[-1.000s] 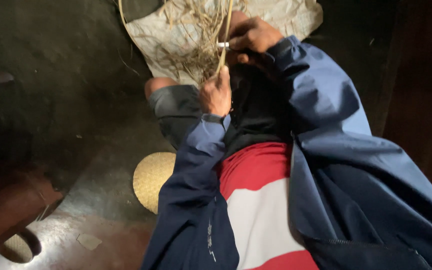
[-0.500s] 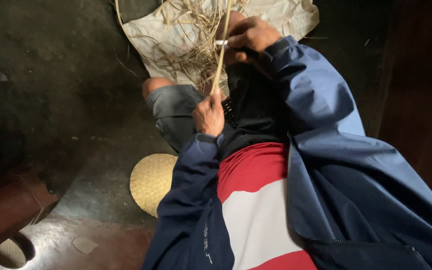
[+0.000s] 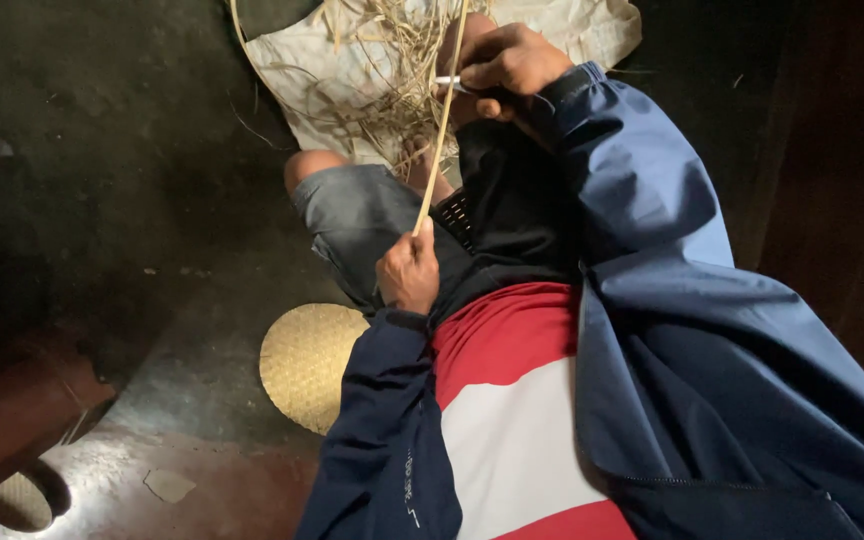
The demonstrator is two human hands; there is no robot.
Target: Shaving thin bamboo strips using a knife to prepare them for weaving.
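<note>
1. Two hands at work on one pale cane strip (image 3: pixel 440 140), which runs taut and nearly straight from the near hand up and out past the top edge of the view.
2. Left hand (image 3: pixel 409 272): closed in a fist round the near end of the strip, low over the lap beside the grey shorts (image 3: pixel 357 215).
3. Right hand (image 3: pixel 510 62): farther off, fingers curled shut around a small tool with a pale metal tip (image 3: pixel 447 80); the tip meets the strip. Whether the fingers also pinch the strip, cannot tell.
4. Change since half a second back: left hand has drawn nearer to the body and lower, so more strip shows between the two hands. Right hand holds much the same place at the far end.
5. The strip's lean has altered little; it tilts slightly right toward the far side, as before.
6. Count: one strip held, one tool, one pale cloth sheet (image 3: pixel 297 70) spread on the dark floor at far centre, one loose heap of dry shavings and fibres (image 3: pixel 382 60) lying on that sheet.
7. One round woven mat (image 3: pixel 307 360) on the floor, near left of the lap, partly hidden under the left sleeve.
8. One second woven piece (image 3: pixel 14 500), only partly in view, at the near left corner.
9. One blue jacket (image 3: pixel 672 330), open over a red and white shirt (image 3: pixel 512 410).
</note>
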